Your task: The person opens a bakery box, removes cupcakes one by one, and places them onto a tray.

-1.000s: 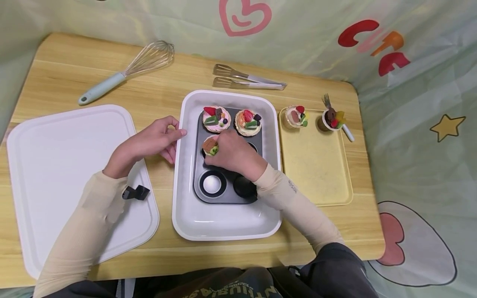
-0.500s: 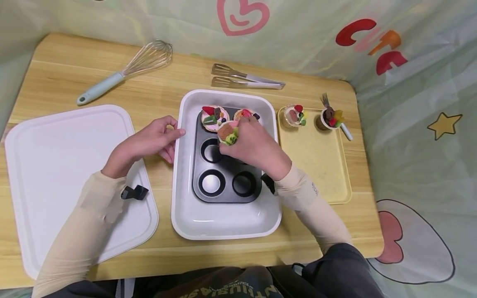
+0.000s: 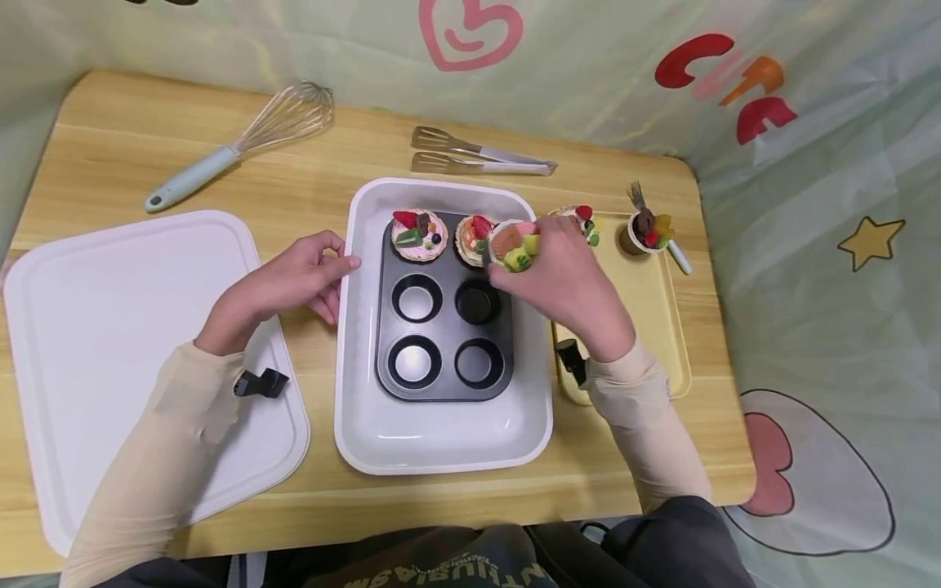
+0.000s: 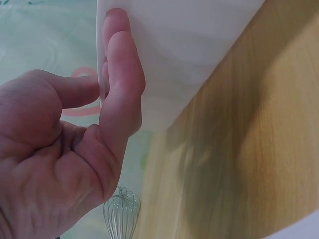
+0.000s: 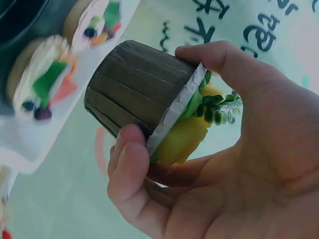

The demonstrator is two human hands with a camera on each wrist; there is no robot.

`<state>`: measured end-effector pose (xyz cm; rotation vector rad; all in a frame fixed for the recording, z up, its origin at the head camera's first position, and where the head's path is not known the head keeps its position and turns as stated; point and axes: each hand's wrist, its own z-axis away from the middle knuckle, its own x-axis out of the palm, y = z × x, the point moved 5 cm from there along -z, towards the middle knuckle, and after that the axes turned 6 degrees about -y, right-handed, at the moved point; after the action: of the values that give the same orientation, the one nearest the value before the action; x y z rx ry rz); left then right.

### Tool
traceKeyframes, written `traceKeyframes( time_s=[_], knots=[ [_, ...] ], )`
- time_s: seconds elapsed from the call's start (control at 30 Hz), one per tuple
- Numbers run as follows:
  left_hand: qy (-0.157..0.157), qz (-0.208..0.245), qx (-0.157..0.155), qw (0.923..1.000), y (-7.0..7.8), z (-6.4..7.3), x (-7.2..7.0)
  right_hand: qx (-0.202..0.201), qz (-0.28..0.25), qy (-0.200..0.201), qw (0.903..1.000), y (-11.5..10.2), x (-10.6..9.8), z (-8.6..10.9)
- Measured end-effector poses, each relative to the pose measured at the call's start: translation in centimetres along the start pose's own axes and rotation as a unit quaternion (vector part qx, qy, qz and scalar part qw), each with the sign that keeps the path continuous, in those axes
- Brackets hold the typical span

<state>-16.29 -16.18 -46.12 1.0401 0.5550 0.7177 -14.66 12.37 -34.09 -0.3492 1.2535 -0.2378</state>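
My right hand [image 3: 572,273] grips a cupcake [image 5: 142,84] in a dark brown paper cup, topped with yellow and green fruit pieces. In the head view it is over the right rim of the white tub [image 3: 441,441]. My left hand [image 3: 297,282] pinches the tub's left wall, thumb on one side and fingers on the other in the left wrist view. Inside the tub lies a dark muffin tin [image 3: 446,322]. Two fruit-topped cupcakes sit in its back cups: a pink one [image 3: 419,235] at left and a cream one [image 3: 470,241] at right. Its other cups hold nothing.
A yellow tray [image 3: 639,327] stands right of the tub, with one cupcake [image 3: 584,219] partly behind my hand and a chocolate one [image 3: 644,233] near a fork [image 3: 680,257]. Tongs [image 3: 481,155] and a whisk [image 3: 243,143] lie at the back. A white tray [image 3: 147,351] is at left.
My right hand has lifted the brown-cupped cupcake out of the tin's left middle cup and carried it right and back, to the tub's right rim. The left hand stays on the tub.
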Motion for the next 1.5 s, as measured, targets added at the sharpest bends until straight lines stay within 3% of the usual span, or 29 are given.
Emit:
traceKeyframes(
  time_s=[0.33, 0.6, 0.8, 1.1, 1.33, 1.5],
  knots=[
    [-0.003, 0.0, 0.012, 0.9999, 0.4, -0.3, -0.3, 0.039, -0.005, 0.094, 0.9948, 6.0, -3.0, 0.9],
    [-0.016, 0.014, 0.004, 0.9998, -0.4, 0.1, 0.1, 0.099, -0.012, 0.032, 0.9945, 11.0, -1.0, 0.3],
    [-0.013, 0.014, 0.012, 0.9997, -0.4, 0.0, 0.1, 0.122, -0.013, 0.014, 0.9924, 13.4, 0.3, -0.4],
    [-0.019, 0.017, 0.016, 0.9996, -0.2, -0.2, 0.2, 0.135, -0.011, 0.004, 0.9907, 15.0, 1.6, -0.1],
    [-0.007, 0.011, 0.005, 0.9999, -0.5, 0.3, -0.1, 0.145, -0.015, -0.01, 0.9893, 15.0, 2.3, -0.1],
    [-0.015, 0.02, 0.014, 0.9996, -0.5, -0.1, 0.1, 0.157, -0.008, -0.015, 0.9875, 15.3, 2.2, 0.2]
  ],
)
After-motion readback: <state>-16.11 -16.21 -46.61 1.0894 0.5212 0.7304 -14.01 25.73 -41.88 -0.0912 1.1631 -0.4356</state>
